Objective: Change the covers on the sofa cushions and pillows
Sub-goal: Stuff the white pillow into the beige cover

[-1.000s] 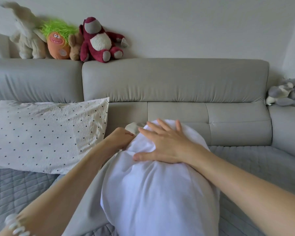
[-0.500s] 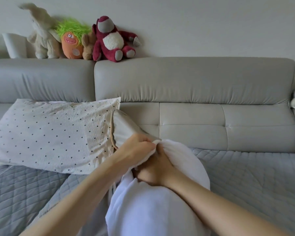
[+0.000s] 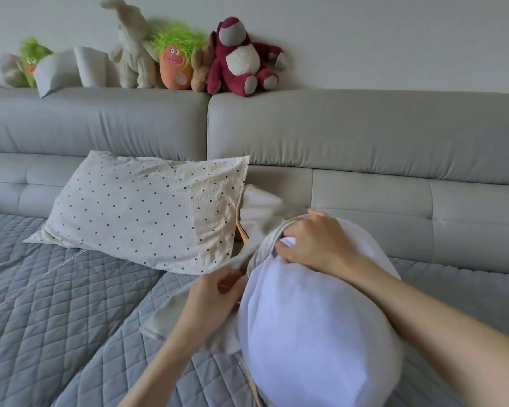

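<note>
Head view, pillow: the white pillow [image 3: 312,327] fills the lower right of the frame, resting on the quilted sofa [image 3: 56,304] seat.
Head view, cover: a beige cover [image 3: 262,218] lies bunched at the pillow's far end, centre of the frame, its piped edge drawn part-way over that end; the rest of the pillow is bare.
Head view, left hand: left hand [image 3: 215,298], lower centre, fingers curled, pinching cover fabric beside the pillow.
Head view, right hand: right hand [image 3: 315,242], centre right, fingers curled around the cover edge at the pillow's end.
Head view, neighbour: a dotted pillow [image 3: 147,210] leans on the backrest, centre left, touching the beige cover.
Risk, slip: the edge may spring off the rounded end if either grip loosens, as the filling bulges against it.
Risk, bunching: uneven pull from the two hands would likely twist the cover and jam the pillow.
Risk, seam: hard tugging on the piped edge could strain the stitching.
Risk, displacement: the dotted pillow may be dragged or tipped if the cover beneath it is pulled.
</note>
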{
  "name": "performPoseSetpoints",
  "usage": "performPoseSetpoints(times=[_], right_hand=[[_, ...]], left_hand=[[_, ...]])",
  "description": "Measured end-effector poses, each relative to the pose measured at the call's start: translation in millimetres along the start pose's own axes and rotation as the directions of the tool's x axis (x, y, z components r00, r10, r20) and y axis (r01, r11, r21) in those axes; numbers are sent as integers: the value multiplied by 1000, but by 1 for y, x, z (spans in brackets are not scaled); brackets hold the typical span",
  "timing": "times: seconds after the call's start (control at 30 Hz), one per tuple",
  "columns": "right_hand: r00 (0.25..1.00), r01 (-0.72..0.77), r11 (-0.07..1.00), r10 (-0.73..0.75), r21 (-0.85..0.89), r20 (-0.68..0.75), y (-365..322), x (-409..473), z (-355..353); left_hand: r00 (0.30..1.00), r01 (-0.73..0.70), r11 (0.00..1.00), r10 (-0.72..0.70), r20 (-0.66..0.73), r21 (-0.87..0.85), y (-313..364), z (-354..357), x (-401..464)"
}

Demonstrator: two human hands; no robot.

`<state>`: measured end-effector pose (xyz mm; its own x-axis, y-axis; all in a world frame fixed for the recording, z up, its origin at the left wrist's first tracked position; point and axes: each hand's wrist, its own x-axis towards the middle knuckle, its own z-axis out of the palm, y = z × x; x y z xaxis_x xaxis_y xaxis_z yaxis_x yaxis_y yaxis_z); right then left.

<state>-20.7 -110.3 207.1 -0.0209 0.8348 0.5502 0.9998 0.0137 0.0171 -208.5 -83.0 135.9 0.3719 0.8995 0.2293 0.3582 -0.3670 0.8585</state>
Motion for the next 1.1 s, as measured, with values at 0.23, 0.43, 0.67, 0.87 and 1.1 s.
performPoseSetpoints(times=[0.23, 0.43, 0.67, 0.87, 1.1], right_hand=[[919, -22, 942, -113, 336, 377, -15, -30, -96], [818, 127, 991, -124, 35, 562, -11, -74, -75], [887, 159, 980, -194, 117, 420, -2, -90, -49], [917, 174, 977, -206, 122, 341, 10, -89, -42], [971, 214, 963, -228, 163, 69, 4, -98, -31]], left_hand=[[979, -151, 983, 134, -151, -103, 27, 28, -7], [976, -181, 983, 182, -119, 24, 21, 39, -6], [993, -43, 999, 44, -108, 14, 4, 31, 22], [903, -244, 946, 302, -306, 212, 21, 48, 1], [913, -204, 947, 275, -301, 247, 8, 59, 1]])
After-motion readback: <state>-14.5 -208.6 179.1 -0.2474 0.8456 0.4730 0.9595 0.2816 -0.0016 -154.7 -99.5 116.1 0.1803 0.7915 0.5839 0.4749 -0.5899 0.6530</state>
